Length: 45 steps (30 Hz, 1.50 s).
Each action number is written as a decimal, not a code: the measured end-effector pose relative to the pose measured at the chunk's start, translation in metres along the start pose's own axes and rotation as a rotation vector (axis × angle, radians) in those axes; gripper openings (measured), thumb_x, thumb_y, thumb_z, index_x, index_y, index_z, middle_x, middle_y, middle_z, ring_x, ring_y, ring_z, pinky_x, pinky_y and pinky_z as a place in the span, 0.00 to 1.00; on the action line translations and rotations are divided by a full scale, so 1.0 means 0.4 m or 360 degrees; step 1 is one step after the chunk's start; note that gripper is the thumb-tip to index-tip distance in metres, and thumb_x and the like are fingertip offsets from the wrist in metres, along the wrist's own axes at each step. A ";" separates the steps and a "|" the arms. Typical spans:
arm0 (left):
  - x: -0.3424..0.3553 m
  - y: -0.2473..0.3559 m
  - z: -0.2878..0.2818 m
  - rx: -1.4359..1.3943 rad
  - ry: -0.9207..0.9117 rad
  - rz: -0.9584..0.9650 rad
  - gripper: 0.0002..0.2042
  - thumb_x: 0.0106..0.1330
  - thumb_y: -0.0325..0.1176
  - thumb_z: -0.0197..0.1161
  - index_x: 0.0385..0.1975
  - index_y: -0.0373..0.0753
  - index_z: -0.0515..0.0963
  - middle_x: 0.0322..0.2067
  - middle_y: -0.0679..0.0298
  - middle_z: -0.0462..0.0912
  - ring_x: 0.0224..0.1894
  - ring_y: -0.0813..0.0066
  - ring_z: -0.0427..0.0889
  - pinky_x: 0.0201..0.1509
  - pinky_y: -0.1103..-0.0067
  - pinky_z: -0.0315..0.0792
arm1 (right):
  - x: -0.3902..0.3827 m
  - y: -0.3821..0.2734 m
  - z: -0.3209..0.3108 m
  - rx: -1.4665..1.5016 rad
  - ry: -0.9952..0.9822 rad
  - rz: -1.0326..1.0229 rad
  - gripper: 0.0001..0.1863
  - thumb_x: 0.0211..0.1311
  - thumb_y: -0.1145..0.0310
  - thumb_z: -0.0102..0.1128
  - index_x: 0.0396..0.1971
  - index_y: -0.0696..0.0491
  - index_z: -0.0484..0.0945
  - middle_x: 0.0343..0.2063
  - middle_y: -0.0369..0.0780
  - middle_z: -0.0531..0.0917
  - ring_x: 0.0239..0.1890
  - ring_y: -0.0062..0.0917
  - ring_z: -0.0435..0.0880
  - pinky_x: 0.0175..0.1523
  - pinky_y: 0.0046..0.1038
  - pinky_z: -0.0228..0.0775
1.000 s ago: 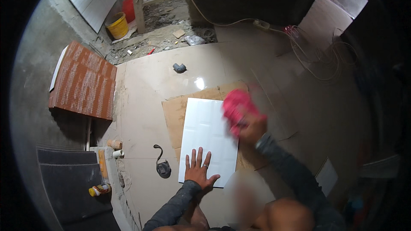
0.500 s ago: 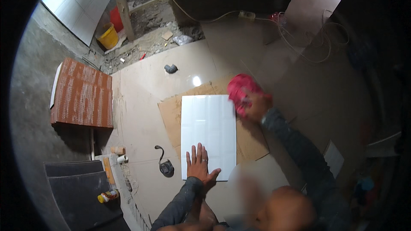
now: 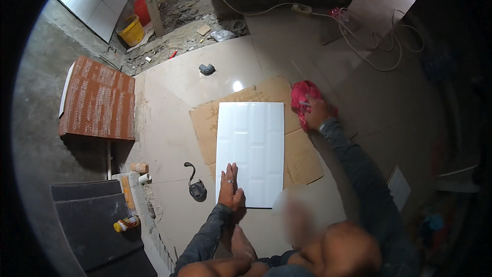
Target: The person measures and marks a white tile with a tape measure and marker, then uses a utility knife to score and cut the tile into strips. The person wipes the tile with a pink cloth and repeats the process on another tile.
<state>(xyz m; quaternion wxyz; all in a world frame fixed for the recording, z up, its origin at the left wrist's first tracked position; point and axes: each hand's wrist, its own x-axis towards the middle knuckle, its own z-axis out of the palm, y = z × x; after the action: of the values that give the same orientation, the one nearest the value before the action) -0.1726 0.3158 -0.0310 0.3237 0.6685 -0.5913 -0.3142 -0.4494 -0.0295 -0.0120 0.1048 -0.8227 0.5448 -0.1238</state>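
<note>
A white rectangular tile (image 3: 256, 149) with a raised brick pattern lies on a flat sheet of brown cardboard (image 3: 205, 128). My left hand (image 3: 230, 190) rests on its lower left edge, fingers stretched forward and close together, a ring on one of them. Off the tile's upper right side, my right hand (image 3: 319, 113) is closed on a crumpled pink cloth (image 3: 303, 95). A thin greyish thing shows by those fingers, too small to make out. Left of the tile, a small dark device with a curved cord (image 3: 197, 190) lies on the floor.
A stack of reddish-brown tile backs (image 3: 100, 102) leans at the left. Dark sheets (image 3: 87, 210) bear a yellow-capped bottle (image 3: 126, 223). A grey pipe elbow (image 3: 207, 69), a yellow bucket (image 3: 131, 32) and a looped cable (image 3: 379, 64) lie farther off.
My right hand and the pink cloth have moved right, away from the tile's edge. My left hand has slid to the tile's left edge, its fingers drawn closer together.
</note>
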 end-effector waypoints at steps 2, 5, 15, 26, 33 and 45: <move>-0.015 -0.009 -0.001 -0.0162 0.0291 -0.0099 0.46 0.56 0.27 0.58 0.77 0.27 0.45 0.74 0.43 0.59 0.76 0.41 0.56 0.81 0.56 0.47 | -0.022 -0.041 -0.043 0.0285 -0.0108 -0.0123 0.29 0.58 0.56 0.68 0.59 0.51 0.79 0.40 0.50 0.88 0.40 0.47 0.88 0.45 0.48 0.81; -0.059 -0.011 -0.003 0.0112 0.0507 -0.0271 0.45 0.55 0.25 0.60 0.76 0.26 0.49 0.70 0.41 0.66 0.71 0.39 0.65 0.76 0.58 0.58 | -0.154 -0.218 -0.047 0.0520 -0.0599 -0.0344 0.22 0.59 0.57 0.65 0.53 0.43 0.84 0.36 0.47 0.87 0.39 0.44 0.87 0.44 0.44 0.80; -0.091 0.002 -0.017 -0.0183 0.0863 -0.0454 0.39 0.59 0.18 0.55 0.76 0.29 0.54 0.66 0.43 0.73 0.62 0.48 0.78 0.68 0.63 0.71 | -0.544 -0.435 -0.103 0.0505 -0.1666 -0.0869 0.24 0.56 0.56 0.63 0.54 0.47 0.82 0.32 0.53 0.87 0.37 0.50 0.88 0.43 0.52 0.80; -0.165 0.054 -0.122 -0.0215 0.1125 -0.0520 0.32 0.59 0.17 0.55 0.69 0.31 0.69 0.52 0.49 0.85 0.53 0.59 0.86 0.62 0.68 0.77 | -0.430 -0.566 0.060 0.0632 -0.1289 -0.0782 0.24 0.53 0.59 0.67 0.50 0.50 0.80 0.31 0.50 0.87 0.35 0.50 0.87 0.41 0.51 0.79; -0.187 0.025 -0.116 0.0076 0.0486 -0.0676 0.30 0.56 0.26 0.64 0.63 0.29 0.73 0.52 0.46 0.82 0.55 0.49 0.82 0.64 0.64 0.74 | -0.498 -0.399 -0.119 0.0458 -0.1849 -0.0900 0.25 0.55 0.45 0.65 0.43 0.50 0.87 0.36 0.52 0.88 0.42 0.50 0.88 0.48 0.49 0.79; -0.068 0.027 -0.054 0.0469 0.0188 -0.0932 0.43 0.45 0.44 0.75 0.61 0.22 0.69 0.51 0.40 0.72 0.58 0.41 0.72 0.65 0.57 0.69 | -0.485 -0.242 -0.034 0.0658 -0.1108 0.0512 0.27 0.58 0.50 0.71 0.46 0.59 0.83 0.32 0.51 0.88 0.37 0.42 0.89 0.48 0.40 0.80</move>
<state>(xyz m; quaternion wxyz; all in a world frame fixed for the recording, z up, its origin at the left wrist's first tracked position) -0.1646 0.3432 -0.0085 0.1533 0.8667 -0.3934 -0.2655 -0.4423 0.1861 0.0133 0.4626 -0.6818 0.5621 0.0725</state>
